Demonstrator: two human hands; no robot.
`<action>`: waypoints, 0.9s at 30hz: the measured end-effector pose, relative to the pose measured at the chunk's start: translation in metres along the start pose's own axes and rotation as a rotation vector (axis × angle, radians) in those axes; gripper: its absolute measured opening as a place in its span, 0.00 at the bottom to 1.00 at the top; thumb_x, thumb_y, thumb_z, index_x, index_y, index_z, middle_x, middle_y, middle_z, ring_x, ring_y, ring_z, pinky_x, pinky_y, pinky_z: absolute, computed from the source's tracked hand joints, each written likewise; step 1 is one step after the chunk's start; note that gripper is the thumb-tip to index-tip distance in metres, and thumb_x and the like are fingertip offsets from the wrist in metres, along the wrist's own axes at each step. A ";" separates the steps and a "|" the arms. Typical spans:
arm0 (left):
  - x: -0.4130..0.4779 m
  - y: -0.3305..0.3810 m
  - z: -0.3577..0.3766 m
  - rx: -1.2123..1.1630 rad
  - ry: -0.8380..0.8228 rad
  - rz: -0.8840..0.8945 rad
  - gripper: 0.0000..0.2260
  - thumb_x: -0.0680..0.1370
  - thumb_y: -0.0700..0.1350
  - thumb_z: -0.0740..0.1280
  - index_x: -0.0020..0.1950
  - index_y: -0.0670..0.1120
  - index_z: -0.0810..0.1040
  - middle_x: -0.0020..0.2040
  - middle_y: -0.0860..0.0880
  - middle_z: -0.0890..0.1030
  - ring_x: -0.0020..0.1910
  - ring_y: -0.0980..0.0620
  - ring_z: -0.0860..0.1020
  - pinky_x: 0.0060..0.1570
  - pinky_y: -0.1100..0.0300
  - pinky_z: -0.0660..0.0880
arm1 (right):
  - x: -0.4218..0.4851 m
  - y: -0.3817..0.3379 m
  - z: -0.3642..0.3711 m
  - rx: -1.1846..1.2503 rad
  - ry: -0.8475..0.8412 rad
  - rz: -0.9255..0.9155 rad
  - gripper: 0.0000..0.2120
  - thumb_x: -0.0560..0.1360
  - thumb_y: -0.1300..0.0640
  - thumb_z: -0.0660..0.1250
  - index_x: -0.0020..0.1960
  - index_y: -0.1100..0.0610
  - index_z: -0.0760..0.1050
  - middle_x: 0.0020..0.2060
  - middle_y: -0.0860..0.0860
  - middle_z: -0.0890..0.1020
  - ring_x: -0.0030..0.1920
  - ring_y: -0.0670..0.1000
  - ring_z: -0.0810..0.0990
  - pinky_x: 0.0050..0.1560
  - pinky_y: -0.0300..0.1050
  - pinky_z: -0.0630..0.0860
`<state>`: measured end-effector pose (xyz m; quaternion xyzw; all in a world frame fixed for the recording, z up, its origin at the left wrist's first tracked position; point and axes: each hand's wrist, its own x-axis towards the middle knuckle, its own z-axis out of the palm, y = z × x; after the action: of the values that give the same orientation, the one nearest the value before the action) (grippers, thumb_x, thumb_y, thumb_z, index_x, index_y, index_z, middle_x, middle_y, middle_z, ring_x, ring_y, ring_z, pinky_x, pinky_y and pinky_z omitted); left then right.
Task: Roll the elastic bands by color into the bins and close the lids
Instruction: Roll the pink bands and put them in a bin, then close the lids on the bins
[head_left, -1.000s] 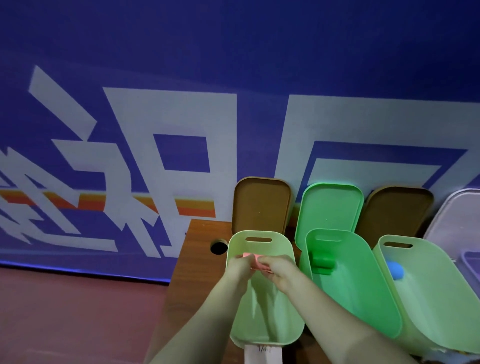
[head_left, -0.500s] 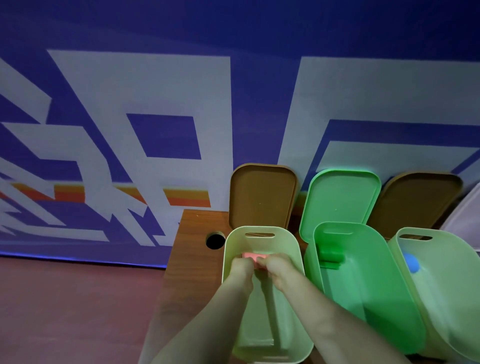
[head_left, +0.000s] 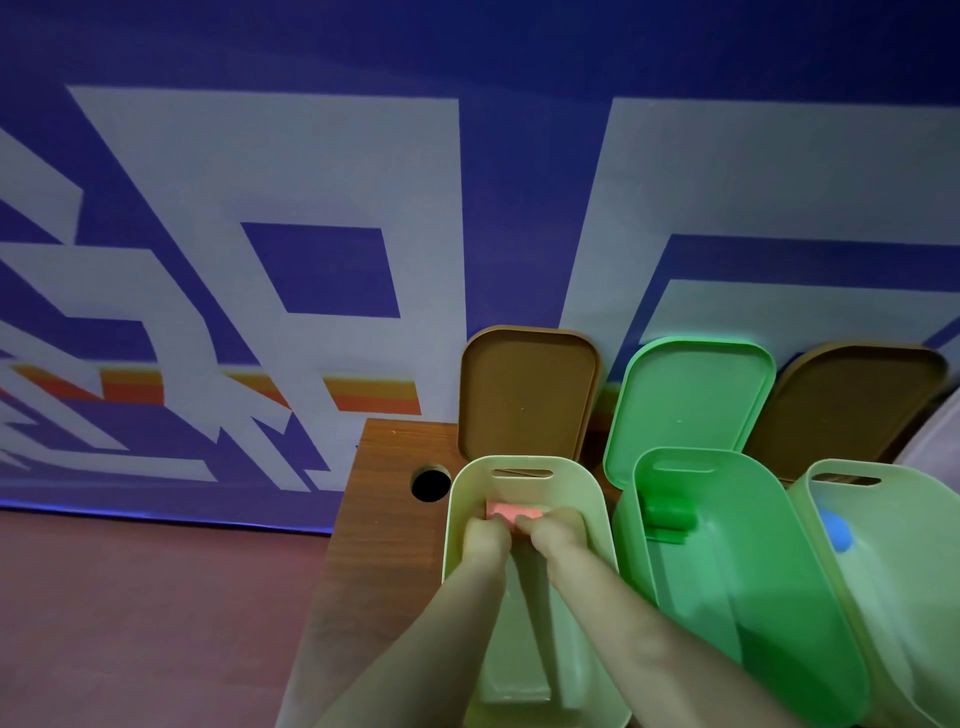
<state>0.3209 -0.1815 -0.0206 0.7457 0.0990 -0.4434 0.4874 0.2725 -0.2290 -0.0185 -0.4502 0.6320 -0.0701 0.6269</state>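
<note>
Both my hands reach down into the leftmost pale green bin. My left hand and my right hand together pinch a rolled pink elastic band near the bin's far wall. The bin's brown lid stands open against the wall. In the middle stands a brighter green bin holding a green roll, its green lid raised. A third pale green bin at the right holds a blue roll under an open brown lid.
The bins stand on a wooden table with a round cable hole left of the first bin. A blue and white patterned wall rises right behind the lids. Reddish floor lies to the left.
My hands with the pink band have sunk lower into the left bin. The camera has moved closer and tilted down a little.
</note>
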 end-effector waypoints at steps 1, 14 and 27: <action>-0.001 0.000 0.000 -0.026 0.000 -0.008 0.14 0.81 0.38 0.57 0.64 0.36 0.73 0.59 0.36 0.79 0.58 0.37 0.77 0.60 0.47 0.73 | -0.002 -0.001 -0.001 0.019 0.007 0.009 0.10 0.69 0.65 0.74 0.49 0.66 0.78 0.44 0.62 0.82 0.46 0.62 0.82 0.51 0.56 0.79; -0.037 0.011 -0.015 -0.279 -0.044 0.003 0.19 0.84 0.48 0.51 0.69 0.40 0.69 0.61 0.43 0.74 0.62 0.44 0.72 0.56 0.57 0.66 | -0.015 -0.014 -0.018 0.179 -0.074 0.062 0.10 0.80 0.53 0.57 0.54 0.58 0.74 0.45 0.57 0.79 0.43 0.54 0.75 0.44 0.43 0.71; -0.059 0.031 -0.020 -0.117 -0.135 0.036 0.21 0.84 0.50 0.51 0.68 0.36 0.70 0.61 0.39 0.77 0.58 0.42 0.74 0.56 0.57 0.66 | -0.048 -0.042 -0.031 0.154 -0.149 -0.028 0.09 0.81 0.55 0.58 0.55 0.59 0.72 0.38 0.53 0.75 0.36 0.51 0.74 0.34 0.44 0.71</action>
<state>0.3149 -0.1641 0.0466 0.6860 0.0782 -0.4773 0.5435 0.2573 -0.2372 0.0504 -0.4137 0.5698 -0.0934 0.7039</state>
